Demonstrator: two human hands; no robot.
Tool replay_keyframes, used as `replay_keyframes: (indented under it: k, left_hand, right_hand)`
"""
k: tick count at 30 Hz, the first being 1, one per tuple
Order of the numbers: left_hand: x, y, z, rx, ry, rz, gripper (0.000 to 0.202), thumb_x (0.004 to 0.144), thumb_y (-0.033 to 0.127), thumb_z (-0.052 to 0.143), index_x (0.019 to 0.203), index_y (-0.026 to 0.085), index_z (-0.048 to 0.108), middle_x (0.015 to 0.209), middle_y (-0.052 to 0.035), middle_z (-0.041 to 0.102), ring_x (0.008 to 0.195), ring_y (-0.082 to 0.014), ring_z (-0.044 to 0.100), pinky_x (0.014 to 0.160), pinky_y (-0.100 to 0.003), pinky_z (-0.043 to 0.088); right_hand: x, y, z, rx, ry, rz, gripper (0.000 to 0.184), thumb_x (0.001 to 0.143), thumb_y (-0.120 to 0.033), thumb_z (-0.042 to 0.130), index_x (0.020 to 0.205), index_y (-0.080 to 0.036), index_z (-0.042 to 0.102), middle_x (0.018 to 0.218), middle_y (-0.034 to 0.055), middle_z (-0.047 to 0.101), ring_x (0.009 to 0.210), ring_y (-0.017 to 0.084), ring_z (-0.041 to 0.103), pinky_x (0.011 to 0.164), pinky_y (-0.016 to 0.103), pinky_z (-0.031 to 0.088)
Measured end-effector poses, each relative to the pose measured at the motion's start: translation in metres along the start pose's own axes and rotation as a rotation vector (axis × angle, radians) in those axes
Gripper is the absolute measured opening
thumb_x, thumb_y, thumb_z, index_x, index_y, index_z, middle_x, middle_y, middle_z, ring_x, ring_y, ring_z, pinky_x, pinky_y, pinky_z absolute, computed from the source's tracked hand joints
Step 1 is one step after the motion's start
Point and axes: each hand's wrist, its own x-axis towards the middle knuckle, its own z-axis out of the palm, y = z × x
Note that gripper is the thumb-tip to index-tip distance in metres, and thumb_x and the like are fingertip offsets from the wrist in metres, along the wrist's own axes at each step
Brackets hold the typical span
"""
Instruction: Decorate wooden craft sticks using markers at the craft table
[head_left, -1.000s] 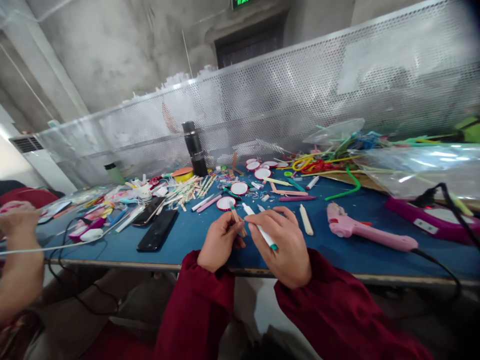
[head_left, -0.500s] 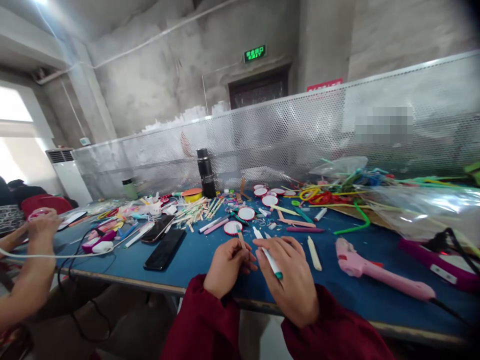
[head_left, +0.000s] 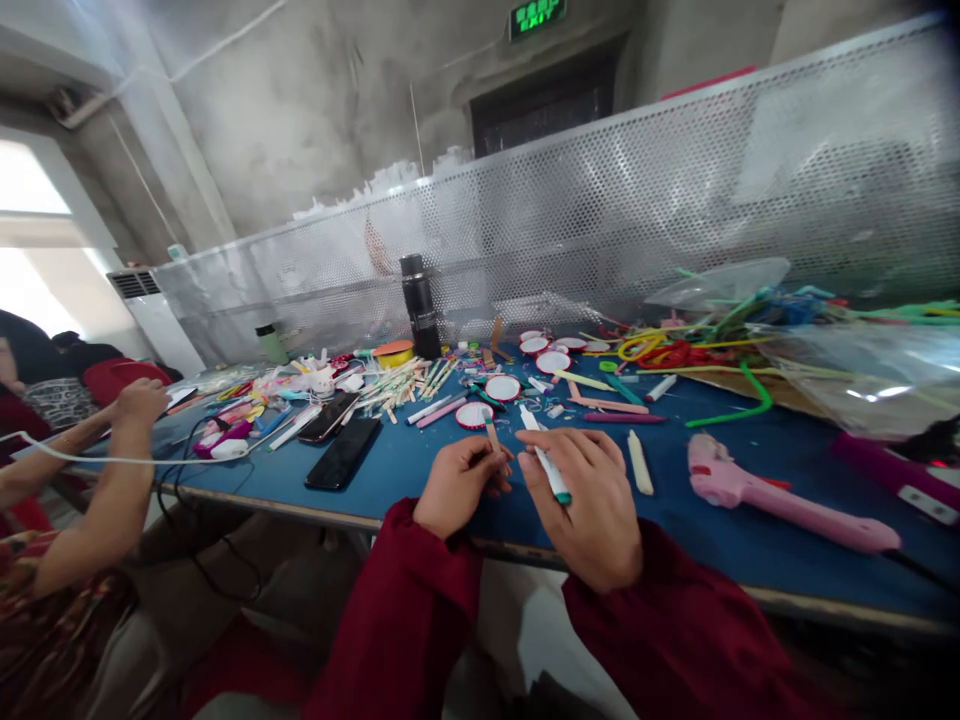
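My left hand [head_left: 459, 484] is closed on a small wooden craft stick [head_left: 492, 433] that points up and away from me. My right hand [head_left: 592, 500] is closed on a white marker with a green end [head_left: 546, 462], its tip close to the stick. Both hands hover over the near edge of the blue table [head_left: 390, 470]. Both sleeves are dark red. Just beyond the hands lie round red-rimmed white discs [head_left: 502, 388] and a heap of wooden sticks [head_left: 401, 384].
A pink glue gun [head_left: 757, 487] lies to the right and a white glue stick [head_left: 639, 462] beside my right hand. Two black phones [head_left: 344, 452] lie to the left, a black flask [head_left: 419, 306] stands at the back. Another person's arm [head_left: 105, 480] holds a white cord at far left.
The view has swung up and then left, showing more of the person at the left. My hands keep the same hold on stick and marker, barely shifting.
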Motion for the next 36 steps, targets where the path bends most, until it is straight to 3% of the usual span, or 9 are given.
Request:
replay_keyframes:
  k: [7, 14, 21, 27, 36]
  left_hand:
    - [0.001, -0.002, 0.000, -0.058, 0.007, -0.013, 0.023, 0.082, 0.037, 0.062, 0.089, 0.016, 0.065, 0.072, -0.0007, 0.063, 0.065, -0.0132, 0.063, 0.060, -0.024, 0.050]
    - [0.000, -0.002, -0.001, -0.023, 0.040, 0.031, 0.024, 0.083, 0.037, 0.061, 0.090, 0.015, 0.066, 0.079, -0.0018, 0.063, 0.065, -0.0120, 0.062, 0.053, -0.020, 0.044]
    - [0.001, -0.006, -0.001, -0.066, 0.031, 0.005, 0.027, 0.082, 0.042, 0.062, 0.088, 0.015, 0.063, 0.073, -0.0003, 0.061, 0.061, -0.0119, 0.062, 0.053, -0.020, 0.045]
    - [0.001, -0.004, -0.001, -0.061, 0.017, 0.011, 0.030, 0.082, 0.045, 0.061, 0.085, 0.016, 0.061, 0.076, -0.0007, 0.063, 0.058, -0.0101, 0.059, 0.051, -0.020, 0.043]
    - [0.001, -0.004, 0.001, -0.110, 0.037, -0.019, 0.029, 0.082, 0.043, 0.063, 0.088, 0.014, 0.063, 0.067, 0.0003, 0.061, 0.059, -0.0116, 0.060, 0.056, -0.022, 0.047]
  right_hand:
    - [0.002, 0.000, 0.000, -0.019, -0.020, 0.029, 0.022, 0.097, -0.029, 0.047, 0.108, -0.023, 0.065, 0.097, 0.0030, 0.071, 0.093, 0.020, 0.063, 0.095, 0.040, 0.036]
    - [-0.002, 0.003, 0.006, -0.017, 0.059, 0.024, 0.025, 0.095, -0.029, 0.049, 0.118, -0.020, 0.057, 0.106, 0.0058, 0.071, 0.097, 0.021, 0.065, 0.097, 0.041, 0.036]
    - [-0.002, -0.001, 0.002, -0.043, 0.024, 0.010, 0.016, 0.095, -0.027, 0.048, 0.106, -0.023, 0.060, 0.098, 0.0035, 0.071, 0.094, 0.021, 0.064, 0.096, 0.041, 0.036]
    - [0.000, -0.001, 0.002, -0.052, 0.012, 0.006, 0.017, 0.094, -0.027, 0.050, 0.106, -0.023, 0.062, 0.097, 0.0029, 0.070, 0.093, 0.020, 0.063, 0.095, 0.041, 0.037]
    - [0.010, -0.004, -0.002, 0.058, 0.120, 0.033, 0.011, 0.093, -0.025, 0.051, 0.093, -0.024, 0.062, 0.090, 0.0016, 0.071, 0.085, 0.019, 0.065, 0.099, 0.043, 0.036]
